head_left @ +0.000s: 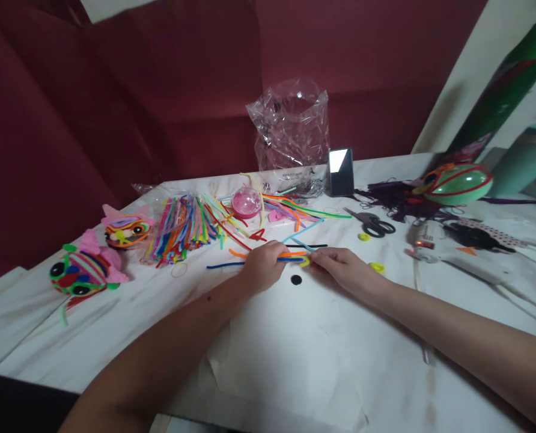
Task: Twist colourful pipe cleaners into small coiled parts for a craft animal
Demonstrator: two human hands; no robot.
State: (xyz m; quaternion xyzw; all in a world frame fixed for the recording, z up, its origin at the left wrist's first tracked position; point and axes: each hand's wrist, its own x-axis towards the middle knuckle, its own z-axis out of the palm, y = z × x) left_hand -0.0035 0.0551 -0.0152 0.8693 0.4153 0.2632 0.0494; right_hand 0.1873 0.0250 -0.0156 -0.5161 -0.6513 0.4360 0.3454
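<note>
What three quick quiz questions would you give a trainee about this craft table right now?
1. True or false: the scissors lie on the table, touched by neither hand.
2. What do the left hand and the right hand grip between them? A: a few pipe cleaners. B: a glue gun. C: a phone.
3. How many striped fish figures sit at the table's left end?
Key: 1 true. 2 A. 3 two.
</note>
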